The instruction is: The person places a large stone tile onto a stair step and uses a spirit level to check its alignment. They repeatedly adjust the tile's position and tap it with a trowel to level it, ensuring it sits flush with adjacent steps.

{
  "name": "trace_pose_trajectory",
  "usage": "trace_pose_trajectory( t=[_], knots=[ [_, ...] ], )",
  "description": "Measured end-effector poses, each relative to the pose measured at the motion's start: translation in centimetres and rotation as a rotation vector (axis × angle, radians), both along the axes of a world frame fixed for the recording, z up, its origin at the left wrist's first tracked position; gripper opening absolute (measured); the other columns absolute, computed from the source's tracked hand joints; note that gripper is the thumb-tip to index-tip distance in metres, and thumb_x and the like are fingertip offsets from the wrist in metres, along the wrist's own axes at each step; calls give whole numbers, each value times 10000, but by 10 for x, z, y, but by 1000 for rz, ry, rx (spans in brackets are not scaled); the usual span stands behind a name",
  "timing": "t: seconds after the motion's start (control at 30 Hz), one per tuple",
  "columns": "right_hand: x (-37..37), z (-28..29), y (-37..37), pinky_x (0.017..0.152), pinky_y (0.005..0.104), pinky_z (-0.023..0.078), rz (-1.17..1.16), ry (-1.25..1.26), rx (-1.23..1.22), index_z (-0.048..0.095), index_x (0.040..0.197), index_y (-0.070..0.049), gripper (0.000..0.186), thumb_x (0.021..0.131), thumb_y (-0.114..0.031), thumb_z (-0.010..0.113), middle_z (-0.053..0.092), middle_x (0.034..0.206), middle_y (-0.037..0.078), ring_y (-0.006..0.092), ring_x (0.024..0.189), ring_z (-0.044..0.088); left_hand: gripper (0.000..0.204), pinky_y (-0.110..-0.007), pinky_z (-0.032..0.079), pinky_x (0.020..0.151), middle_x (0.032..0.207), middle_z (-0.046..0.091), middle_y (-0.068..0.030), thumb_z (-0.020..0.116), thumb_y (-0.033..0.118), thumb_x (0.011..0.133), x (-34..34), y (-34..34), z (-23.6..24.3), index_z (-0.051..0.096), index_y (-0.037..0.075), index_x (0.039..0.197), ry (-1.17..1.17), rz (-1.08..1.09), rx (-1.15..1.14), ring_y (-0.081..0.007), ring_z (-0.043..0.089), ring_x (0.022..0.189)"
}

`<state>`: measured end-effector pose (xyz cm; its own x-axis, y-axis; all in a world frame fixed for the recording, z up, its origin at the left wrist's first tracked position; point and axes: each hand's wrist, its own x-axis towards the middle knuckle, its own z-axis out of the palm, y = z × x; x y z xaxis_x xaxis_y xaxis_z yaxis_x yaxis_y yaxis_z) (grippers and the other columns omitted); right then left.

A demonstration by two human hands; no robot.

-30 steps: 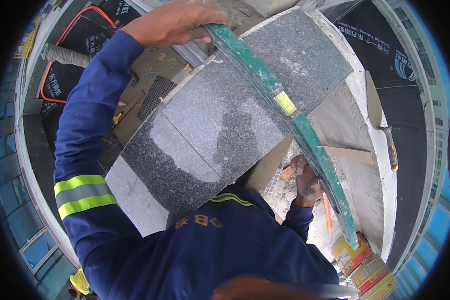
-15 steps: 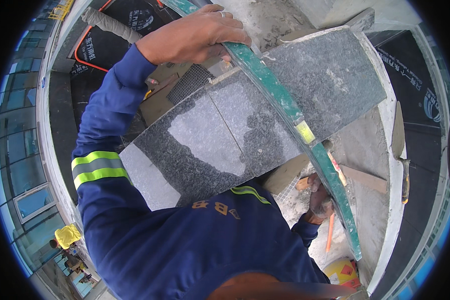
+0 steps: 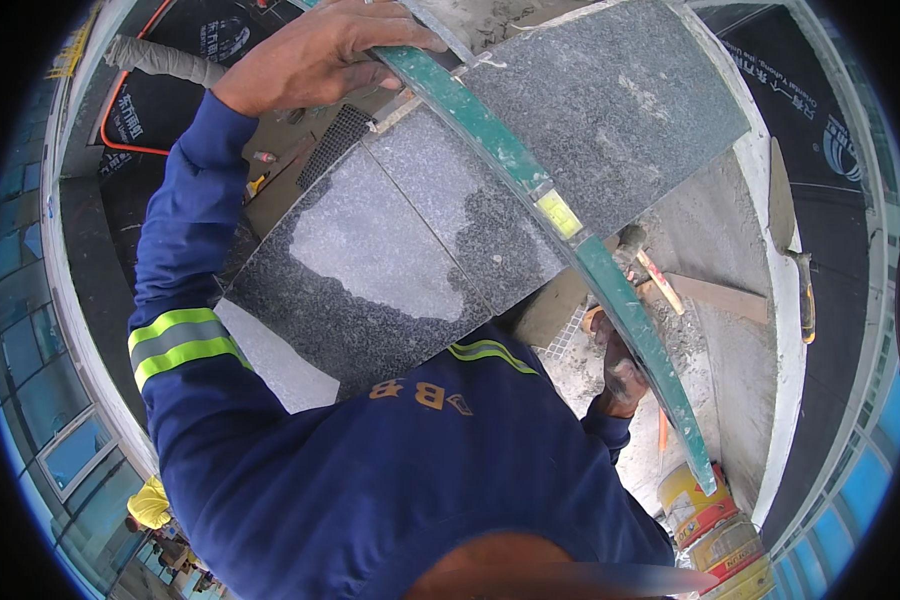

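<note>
A long green spirit level (image 3: 490,145) with a yellow vial lies slantwise across grey stone slabs (image 3: 620,110). Its far part is gripped by my left hand (image 3: 320,55), fingers over the top and thumb on the near side. My right hand (image 3: 620,375) is closed beside the level's near end, partly hidden by it. The end of a wooden handle (image 3: 592,320) shows at those fingers; the rest of that tool is hidden. Pale dry patches and dark wet ones mark the nearer slabs (image 3: 370,260). Just right of the level, a mallet (image 3: 660,280) rests on the mortar.
A trowel (image 3: 785,200) lies on the pale curb (image 3: 785,370) at right. Yellow-and-red buckets (image 3: 695,500) stand at the lower right. Black grid matting (image 3: 335,140) and a yellow-handled tool (image 3: 255,187) lie left of the slabs. A person in yellow (image 3: 150,505) is far off at lower left.
My view has shifted, so the slabs sit higher and further left, and more of the buckets shows. Against the slabs, the level has slid slightly left. Both hands keep their hold.
</note>
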<state>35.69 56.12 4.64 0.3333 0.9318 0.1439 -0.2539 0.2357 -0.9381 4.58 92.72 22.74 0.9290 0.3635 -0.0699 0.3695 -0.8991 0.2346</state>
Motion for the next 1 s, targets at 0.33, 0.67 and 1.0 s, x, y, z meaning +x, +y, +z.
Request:
trace_pose_trajectory(
  t=[0.33,0.67,1.0],
  knots=[
    [11,-14,-15,821,386,565,-44,-133,-339,611,1368,50,865,773,-522,871,681,1155,180,244,913,704,610,-503,327,1174,1360,591,-149,862,228,782,4,-14,24,665,121,1350,-103,174,-13,-350,522,1316],
    [13,-33,-6,914,337,538,14,-176,-434,671,1229,25,697,919,-599,694,690,1183,136,213,1076,667,282,-550,374,1183,1183,699,-117,768,57,833,-34,-16,14,712,-2,1102,-463,109,259,-308,640,1191],
    [12,-47,-8,705,256,451,-43,-69,-389,614,952,-34,472,1002,-502,656,632,946,17,93,815,563,121,-600,410,1145,970,675,-153,717,61,882,-63,-15,6,651,-32,921,-526,74,189,-301,671,998]
  ],
)
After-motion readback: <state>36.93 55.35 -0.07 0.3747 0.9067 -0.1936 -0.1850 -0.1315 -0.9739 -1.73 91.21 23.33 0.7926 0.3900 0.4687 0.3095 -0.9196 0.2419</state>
